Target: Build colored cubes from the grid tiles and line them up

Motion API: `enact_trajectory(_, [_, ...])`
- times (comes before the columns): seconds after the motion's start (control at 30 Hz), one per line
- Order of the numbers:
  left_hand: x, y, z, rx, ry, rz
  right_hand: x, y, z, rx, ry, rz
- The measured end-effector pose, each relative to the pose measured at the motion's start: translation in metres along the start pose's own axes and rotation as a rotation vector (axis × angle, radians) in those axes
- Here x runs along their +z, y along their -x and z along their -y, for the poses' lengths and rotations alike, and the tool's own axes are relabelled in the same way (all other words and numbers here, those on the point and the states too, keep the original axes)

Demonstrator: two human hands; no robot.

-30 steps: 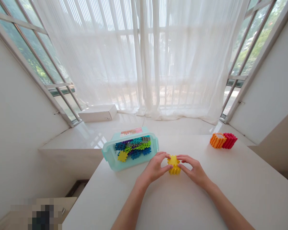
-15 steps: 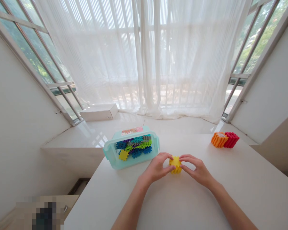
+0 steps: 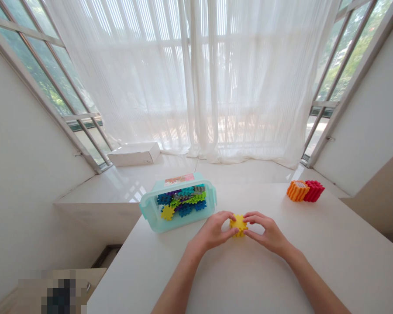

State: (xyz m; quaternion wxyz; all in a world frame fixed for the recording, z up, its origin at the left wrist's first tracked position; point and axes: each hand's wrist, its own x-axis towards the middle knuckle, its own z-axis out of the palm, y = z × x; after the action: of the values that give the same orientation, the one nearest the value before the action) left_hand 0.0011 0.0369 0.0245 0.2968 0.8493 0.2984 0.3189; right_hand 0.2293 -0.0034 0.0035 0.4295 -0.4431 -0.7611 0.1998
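Note:
A small stack of yellow notched toy pieces (image 3: 239,223) stands on the white table (image 3: 249,274). From its left side my left hand (image 3: 215,229) grips it, with thumb and fingers on its edges. My right hand (image 3: 264,230) pinches the same stack from the right. Left of my hands, a pale teal plastic bin (image 3: 170,225) holds many notched pieces in blue, green, purple and grey. One loose yellow piece (image 3: 167,213) lies in the bin near its front left.
At the far right of the table stand an orange stack (image 3: 297,191) and a red stack (image 3: 314,191) of notched pieces, side by side. A white box (image 3: 134,154) rests on the ledge behind, before a sheer curtain (image 3: 196,87).
Both hands stay around the yellow stack, with the fingers shifting only slightly on it. The whole view has moved a little.

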Motion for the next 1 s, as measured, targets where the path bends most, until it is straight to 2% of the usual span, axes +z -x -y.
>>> enact_trajectory(0.43, [0.001,0.0,-0.001,0.008,-0.017,0.017,0.002,-0.001,0.006,0.017,-0.018,0.001])
enact_trajectory(0.8, [0.001,-0.001,-0.001,0.03,-0.017,0.018,0.015,0.001,0.001,0.039,-0.025,-0.009])
enact_trajectory(1.0, [0.002,-0.001,0.003,0.027,-0.008,0.02,0.015,0.001,0.001,0.044,-0.054,0.005])
